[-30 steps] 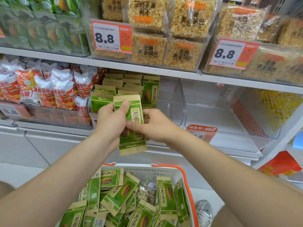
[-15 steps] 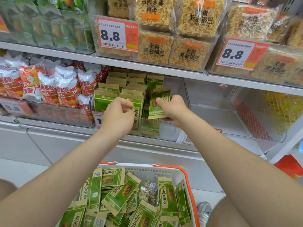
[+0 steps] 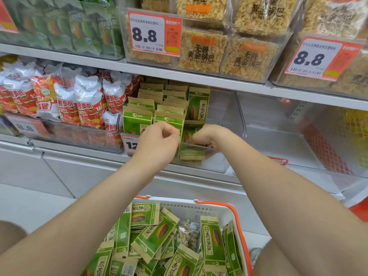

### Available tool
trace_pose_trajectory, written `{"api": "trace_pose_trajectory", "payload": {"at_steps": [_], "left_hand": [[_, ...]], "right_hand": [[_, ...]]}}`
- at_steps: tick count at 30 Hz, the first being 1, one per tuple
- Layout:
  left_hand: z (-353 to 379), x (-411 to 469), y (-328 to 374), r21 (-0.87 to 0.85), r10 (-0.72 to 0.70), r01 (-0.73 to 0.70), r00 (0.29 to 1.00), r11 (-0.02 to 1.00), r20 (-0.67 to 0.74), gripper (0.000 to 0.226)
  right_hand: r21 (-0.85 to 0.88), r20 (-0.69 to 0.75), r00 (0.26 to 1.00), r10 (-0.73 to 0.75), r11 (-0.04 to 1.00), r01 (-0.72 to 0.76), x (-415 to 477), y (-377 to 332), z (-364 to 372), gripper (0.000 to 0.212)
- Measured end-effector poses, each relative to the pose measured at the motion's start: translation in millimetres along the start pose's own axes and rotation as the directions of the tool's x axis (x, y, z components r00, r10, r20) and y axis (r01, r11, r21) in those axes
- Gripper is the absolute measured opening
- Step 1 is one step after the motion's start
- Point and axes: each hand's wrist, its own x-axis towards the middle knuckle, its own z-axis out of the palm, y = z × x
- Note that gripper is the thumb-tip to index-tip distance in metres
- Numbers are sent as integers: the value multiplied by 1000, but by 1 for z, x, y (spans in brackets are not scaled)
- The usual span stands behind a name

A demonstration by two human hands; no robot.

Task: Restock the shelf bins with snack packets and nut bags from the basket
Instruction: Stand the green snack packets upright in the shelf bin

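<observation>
Bin [image 3: 223,116] was part-filled; basket [image 3: 238,218] at 6 o'clock held many packets [image 3: 157,232], so lots left. Left hand [image 3: 157,142] and right hand [image 3: 209,136] each pinched packets at bin front.

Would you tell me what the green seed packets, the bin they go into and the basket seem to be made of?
Seed packets: apparently kraft paper with matte green print; brown, fibrous-looking tops, flat creases.
Bin: clear rigid plastic, probably acrylic; see-through walls with glossy edges.
Basket: moulded white plastic, slotted wall, orange handle; semi-gloss.
</observation>
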Motion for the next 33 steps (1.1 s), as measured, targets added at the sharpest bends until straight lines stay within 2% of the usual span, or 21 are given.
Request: {"api": "trace_pose_trajectory", "payload": {"at_steps": [3,7,10,12,15,18,20,22,27,33], "left_hand": [[0,-1,1,7,-4,4,1000,1000,1,15],[-1,-1,2,4,-7,7,1000,1000,13,15],[-2,-2,2,7,-2,2,1000,1000,16,16],[-2,-3,2,11,-1,1,1000,1000,17,16],[-2,-3,4,10,-2,1,1000,1000,17,16],[-4,-3,4,1,-11,11,1000,1000,26,16],[-6,-3,5,-3,-15,15,999,1000,29,16],[-7,-3,5,-7,-14,14,999,1000,29,16],[-7,-1,6,-7,-16,16,999,1000,40,16],[-5,-1,5,-17,-11,12,999,1000,46,16]], "right_hand": [[127,29,998,56,990,-60,9,0,4,30],[239,97,992,77,966,-98,15,4,2,30],[290,173,981,90,947,-138,13,7,-3,14],[388,191,979,75,910,-145,13,8,-5,13],[507,79,997,10,861,-49,17,8,-8,40],[619,-135,989,-65,774,135,22,6,-8,68],[614,-244,962,-126,747,254,22,2,-8,62],[565,-295,941,-165,764,311,31,2,-6,63],[350,-326,939,-105,910,223,53,9,4,55],[457,-351,934,-68,858,234,60,4,3,66]]}}
